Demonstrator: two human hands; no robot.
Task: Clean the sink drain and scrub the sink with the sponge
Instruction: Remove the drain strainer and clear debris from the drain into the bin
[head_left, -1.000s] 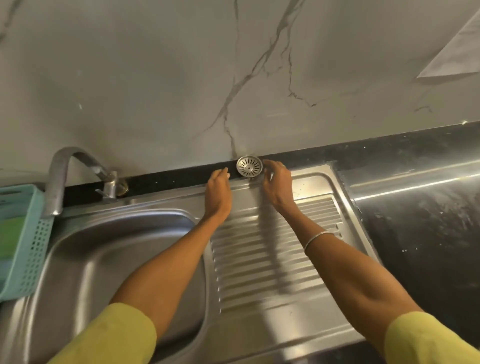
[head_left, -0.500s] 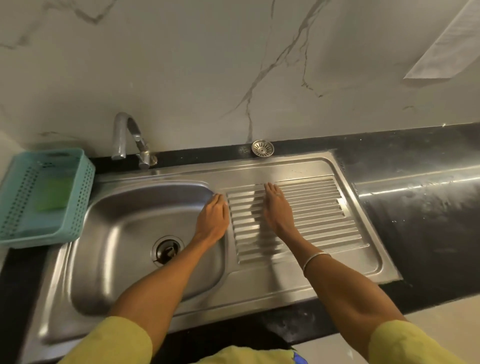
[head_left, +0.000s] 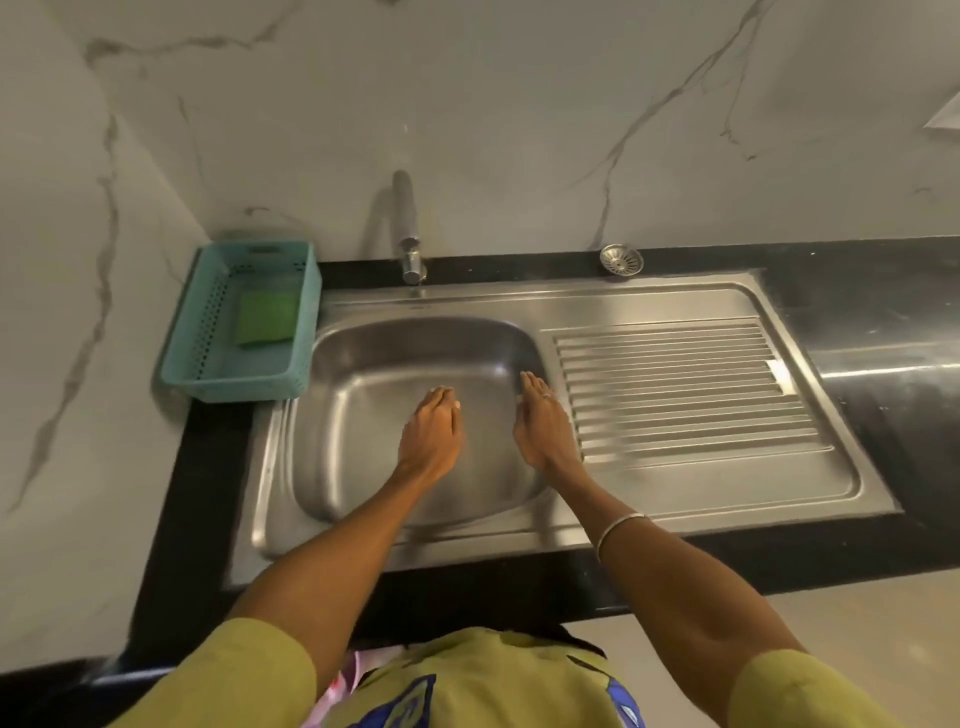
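Steel sink basin (head_left: 363, 415) lies under both empty hands, left hand (head_left: 434, 436) and right hand (head_left: 543, 431), fingers together and flat; the green rectangular sponge (head_left: 265, 318) sits unreached in the teal plastic basket (head_left: 208, 332); the round steel strainer (head_left: 621, 258) on the black bench (head_left: 857, 270) could be forgotten or knocked.

Soft, even indoor light; mild blur and wide-angle bending

Glare streaks the black bench (head_left: 883, 364) at its right edge; the sink basin (head_left: 363, 415) gleams dully, the tap (head_left: 408, 228) shadows the wall, and the frame's edges curve and smear.
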